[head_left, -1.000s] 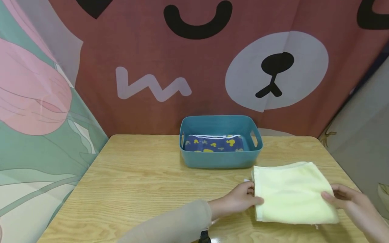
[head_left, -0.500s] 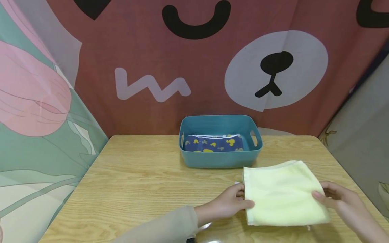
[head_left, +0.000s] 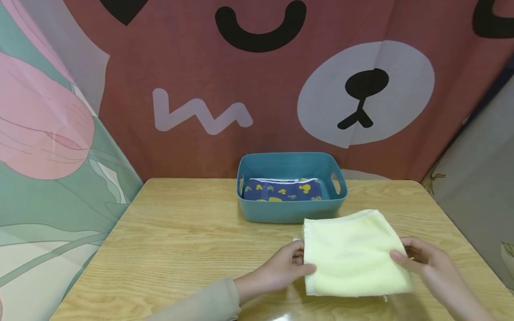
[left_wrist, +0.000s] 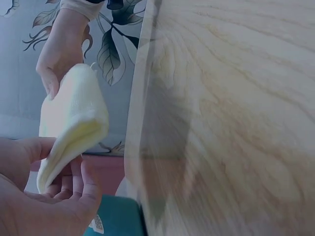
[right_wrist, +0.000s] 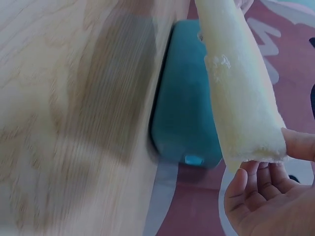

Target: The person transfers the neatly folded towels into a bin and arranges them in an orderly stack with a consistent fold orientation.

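A folded pale yellow towel [head_left: 353, 256] is held up off the table between both hands. My left hand [head_left: 277, 269] pinches its left edge, thumb in front and fingers behind. At the right edge, my right hand [head_left: 429, 263] grips it in the same way. In the left wrist view the towel [left_wrist: 81, 108] shows its folded layers above the left thumb. The right wrist view has the towel's underside [right_wrist: 241, 93], with the right fingers curled below its end. Behind the towel stands a teal basket [head_left: 293, 211] holding a folded navy cloth [head_left: 281, 190] with yellow patterns.
The wooden table [head_left: 172, 232] carries the basket near its back edge. A reddish curtain with a cartoon bear [head_left: 201, 67] hangs right behind the table. Patterned fabric also hangs along the left and right sides.
Both hands have moved left together, carrying the towel from the right side of the table toward the middle, in front of the basket. The basket and navy cloth have stayed put.
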The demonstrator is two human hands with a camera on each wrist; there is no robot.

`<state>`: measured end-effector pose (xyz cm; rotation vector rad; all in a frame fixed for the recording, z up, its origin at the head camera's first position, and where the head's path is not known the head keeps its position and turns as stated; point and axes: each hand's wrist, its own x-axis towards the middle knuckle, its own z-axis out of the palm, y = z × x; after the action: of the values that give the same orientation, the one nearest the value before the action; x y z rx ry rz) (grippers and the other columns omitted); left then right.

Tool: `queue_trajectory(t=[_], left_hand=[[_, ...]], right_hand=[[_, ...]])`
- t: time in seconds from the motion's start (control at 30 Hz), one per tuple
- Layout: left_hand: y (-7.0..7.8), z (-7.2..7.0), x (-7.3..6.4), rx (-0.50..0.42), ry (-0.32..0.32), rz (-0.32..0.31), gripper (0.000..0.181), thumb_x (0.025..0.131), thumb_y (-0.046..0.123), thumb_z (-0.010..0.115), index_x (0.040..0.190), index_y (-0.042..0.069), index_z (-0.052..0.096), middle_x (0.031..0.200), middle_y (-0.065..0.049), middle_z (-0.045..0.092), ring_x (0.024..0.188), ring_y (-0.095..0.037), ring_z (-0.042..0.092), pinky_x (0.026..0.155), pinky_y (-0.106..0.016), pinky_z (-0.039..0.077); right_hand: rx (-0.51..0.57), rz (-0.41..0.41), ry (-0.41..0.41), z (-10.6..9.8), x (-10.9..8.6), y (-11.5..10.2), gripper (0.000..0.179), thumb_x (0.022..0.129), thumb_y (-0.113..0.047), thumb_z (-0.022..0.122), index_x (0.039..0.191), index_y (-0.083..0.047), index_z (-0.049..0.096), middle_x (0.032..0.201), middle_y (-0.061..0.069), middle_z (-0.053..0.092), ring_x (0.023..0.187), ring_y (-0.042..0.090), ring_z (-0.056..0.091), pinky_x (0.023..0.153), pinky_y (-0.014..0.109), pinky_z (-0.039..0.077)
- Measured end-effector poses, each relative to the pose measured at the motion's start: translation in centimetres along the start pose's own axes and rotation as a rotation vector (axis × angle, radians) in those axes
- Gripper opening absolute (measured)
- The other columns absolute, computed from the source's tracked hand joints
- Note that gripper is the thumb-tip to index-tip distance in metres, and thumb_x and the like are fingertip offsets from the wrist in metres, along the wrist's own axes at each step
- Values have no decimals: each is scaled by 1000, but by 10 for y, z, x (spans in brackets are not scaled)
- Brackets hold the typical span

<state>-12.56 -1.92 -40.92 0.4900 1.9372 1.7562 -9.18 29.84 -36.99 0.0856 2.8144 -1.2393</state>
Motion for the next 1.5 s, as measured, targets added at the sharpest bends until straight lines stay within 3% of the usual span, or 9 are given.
queue_trajectory(t=[0.27,0.57,0.8,0.97,1.17,1.5], left_hand=[[4,-14,-16,31,59,16,26,92,4,66,116,0,57,85,0,47,74,-10,41,64,-20,36],[4,-23,-29,64,142,28,28,90,5,68,116,0,58,93,-3,56,83,-13,50,71,-21,45],[6,-29,-36,73,198,51,25,93,9,68,114,-1,60,91,-3,59,82,-14,55,71,-23,47],[6,-33,-39,58,225,73,24,94,9,67,112,-4,59,88,-3,59,78,-12,55,68,-21,47],[7,-37,-43,42,271,94,29,95,7,65,118,-8,56,95,-7,63,83,-14,58,70,-23,51],[5,-41,-49,-23,322,99,30,96,7,63,119,-10,55,104,-13,65,90,-18,61,75,-24,53]], right_hand=[[26,-38,8,17,-1,-16,37,98,-29,64,124,-1,61,108,1,66,87,2,60,71,24,47],[50,-77,31,33,0,-30,38,97,-29,66,124,-3,63,107,3,66,85,6,60,71,24,48],[95,-154,95,45,0,-41,31,93,-14,71,120,0,65,96,0,67,80,3,59,69,22,49],[121,-139,65,50,3,-50,32,93,-17,71,120,-1,66,98,1,67,80,5,60,69,24,50],[179,-176,67,59,7,-60,30,93,-18,71,118,-3,67,94,-1,67,77,9,62,67,25,50],[167,-182,69,66,12,-73,27,94,-26,70,115,-8,69,93,-1,67,76,11,61,67,26,49]])
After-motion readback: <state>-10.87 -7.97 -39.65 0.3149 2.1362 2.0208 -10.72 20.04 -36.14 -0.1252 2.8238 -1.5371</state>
